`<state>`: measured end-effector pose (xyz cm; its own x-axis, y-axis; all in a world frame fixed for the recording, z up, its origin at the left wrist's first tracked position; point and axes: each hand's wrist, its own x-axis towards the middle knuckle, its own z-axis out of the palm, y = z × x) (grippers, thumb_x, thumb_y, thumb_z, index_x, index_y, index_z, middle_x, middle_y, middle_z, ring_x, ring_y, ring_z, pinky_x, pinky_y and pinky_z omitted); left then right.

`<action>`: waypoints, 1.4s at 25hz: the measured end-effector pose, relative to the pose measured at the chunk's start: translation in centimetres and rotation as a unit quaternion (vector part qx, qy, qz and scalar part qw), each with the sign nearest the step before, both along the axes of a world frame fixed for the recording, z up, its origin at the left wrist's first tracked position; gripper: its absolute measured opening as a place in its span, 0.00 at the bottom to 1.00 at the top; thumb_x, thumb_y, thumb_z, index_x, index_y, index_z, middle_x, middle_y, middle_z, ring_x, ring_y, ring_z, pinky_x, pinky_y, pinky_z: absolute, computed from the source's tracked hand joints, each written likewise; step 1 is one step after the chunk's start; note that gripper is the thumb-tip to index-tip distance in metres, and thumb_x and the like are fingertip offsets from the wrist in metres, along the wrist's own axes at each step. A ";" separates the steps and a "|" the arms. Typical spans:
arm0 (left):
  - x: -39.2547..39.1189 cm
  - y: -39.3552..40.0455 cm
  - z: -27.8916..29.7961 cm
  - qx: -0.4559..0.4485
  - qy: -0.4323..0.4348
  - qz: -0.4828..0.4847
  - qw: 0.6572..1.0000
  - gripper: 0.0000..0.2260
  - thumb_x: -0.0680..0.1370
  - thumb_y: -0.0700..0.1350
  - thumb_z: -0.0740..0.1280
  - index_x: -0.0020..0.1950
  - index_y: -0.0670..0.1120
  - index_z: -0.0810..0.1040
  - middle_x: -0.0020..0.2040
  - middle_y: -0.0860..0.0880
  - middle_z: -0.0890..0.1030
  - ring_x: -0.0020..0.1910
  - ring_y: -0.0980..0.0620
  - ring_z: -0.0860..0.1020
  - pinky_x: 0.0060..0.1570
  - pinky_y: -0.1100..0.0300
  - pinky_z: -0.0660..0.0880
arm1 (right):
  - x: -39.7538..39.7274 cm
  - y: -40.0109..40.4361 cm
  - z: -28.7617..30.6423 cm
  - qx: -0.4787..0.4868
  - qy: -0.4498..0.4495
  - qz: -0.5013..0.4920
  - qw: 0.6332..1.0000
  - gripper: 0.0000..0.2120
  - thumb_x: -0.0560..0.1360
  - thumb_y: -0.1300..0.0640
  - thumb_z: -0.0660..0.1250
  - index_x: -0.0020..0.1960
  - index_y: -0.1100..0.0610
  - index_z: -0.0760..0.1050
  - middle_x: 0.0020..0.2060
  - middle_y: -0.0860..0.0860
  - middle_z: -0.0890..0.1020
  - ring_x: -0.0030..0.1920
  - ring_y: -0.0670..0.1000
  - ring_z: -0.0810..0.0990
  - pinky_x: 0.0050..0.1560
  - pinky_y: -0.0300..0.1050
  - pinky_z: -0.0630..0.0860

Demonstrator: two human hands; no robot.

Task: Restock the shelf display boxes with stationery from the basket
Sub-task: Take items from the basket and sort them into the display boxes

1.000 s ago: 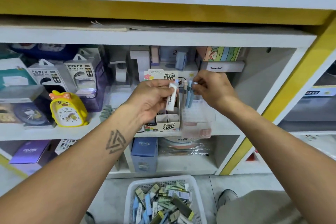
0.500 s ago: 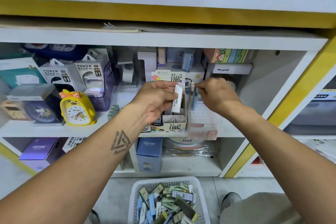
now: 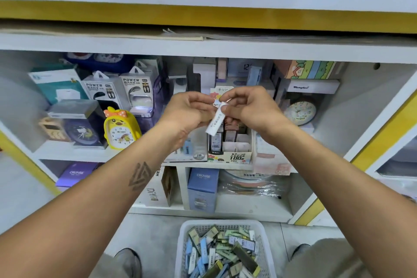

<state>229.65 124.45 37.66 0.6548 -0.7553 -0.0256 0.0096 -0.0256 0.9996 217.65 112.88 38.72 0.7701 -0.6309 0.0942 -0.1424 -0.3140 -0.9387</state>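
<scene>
White pack up at shelf height, tilted, just above the display box — both hands on it. Right hand pinches its top end with curled fingers; left hand curls round from the other side. Basket of stationery waits on the floor below — well apart.

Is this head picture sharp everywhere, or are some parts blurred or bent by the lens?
Head view: wide-angle lens bows the shelf edge and stretches the forearms; soft, even light without hard shadows; print on the white case that both hands pinch is too blurred to read; the basket lies cropped at the bottom.
</scene>
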 end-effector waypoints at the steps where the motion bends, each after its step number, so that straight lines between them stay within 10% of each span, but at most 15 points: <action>1: 0.9 0.7 0.0 0.020 -0.041 0.013 0.999 0.09 0.75 0.29 0.68 0.50 0.40 0.80 0.47 0.41 0.85 0.47 0.46 0.84 0.49 0.56 0.82 | 0.5 0.4 -0.2 -0.005 0.001 0.001 1.000 0.09 0.76 0.69 0.70 0.47 0.56 0.79 0.36 0.55 0.82 0.31 0.51 0.82 0.32 0.42 0.79; 7: 6.2 5.4 -1.3 0.270 -0.413 -0.006 0.870 0.19 0.78 0.38 0.63 0.68 0.49 0.76 0.66 0.48 0.78 0.63 0.48 0.77 0.60 0.61 0.73 | 3.4 1.6 -2.2 -0.165 0.023 0.008 0.986 0.11 0.78 0.67 0.67 0.49 0.51 0.77 0.42 0.56 0.83 0.38 0.51 0.87 0.45 0.59 0.84; 12: 6.9 7.2 -2.6 0.389 -0.487 -0.140 0.769 0.26 0.75 0.36 0.62 0.72 0.48 0.67 0.69 0.45 0.74 0.65 0.43 0.75 0.62 0.56 0.73 | 5.5 2.1 -3.2 -0.170 0.013 0.003 0.985 0.15 0.78 0.67 0.68 0.44 0.46 0.76 0.43 0.54 0.83 0.38 0.48 0.86 0.46 0.55 0.84; 28: 7.2 7.9 -3.2 0.450 -0.490 -0.200 0.719 0.26 0.74 0.34 0.59 0.72 0.46 0.66 0.70 0.44 0.71 0.63 0.43 0.75 0.58 0.48 0.76 | 9.9 4.2 -6.7 -0.427 0.124 0.065 0.893 0.01 0.79 0.61 0.67 0.48 0.57 0.77 0.41 0.54 0.82 0.42 0.56 0.80 0.44 0.51 0.79; 32: 7.3 7.9 -3.2 0.458 -0.486 -0.201 0.716 0.24 0.74 0.34 0.58 0.70 0.44 0.69 0.70 0.44 0.72 0.63 0.43 0.75 0.59 0.48 0.77 | 9.8 4.2 -6.5 -0.447 0.156 0.079 0.877 0.07 0.76 0.67 0.64 0.43 0.57 0.77 0.38 0.55 0.80 0.40 0.58 0.78 0.40 0.49 0.77; 35: 7.2 7.9 -3.2 0.453 -0.482 -0.202 0.722 0.26 0.74 0.34 0.58 0.72 0.46 0.67 0.71 0.45 0.71 0.64 0.43 0.75 0.60 0.48 0.76 | 9.6 4.7 -6.2 -0.440 0.220 0.105 0.864 0.20 0.73 0.74 0.62 0.58 0.59 0.81 0.51 0.59 0.83 0.51 0.60 0.82 0.54 0.53 0.80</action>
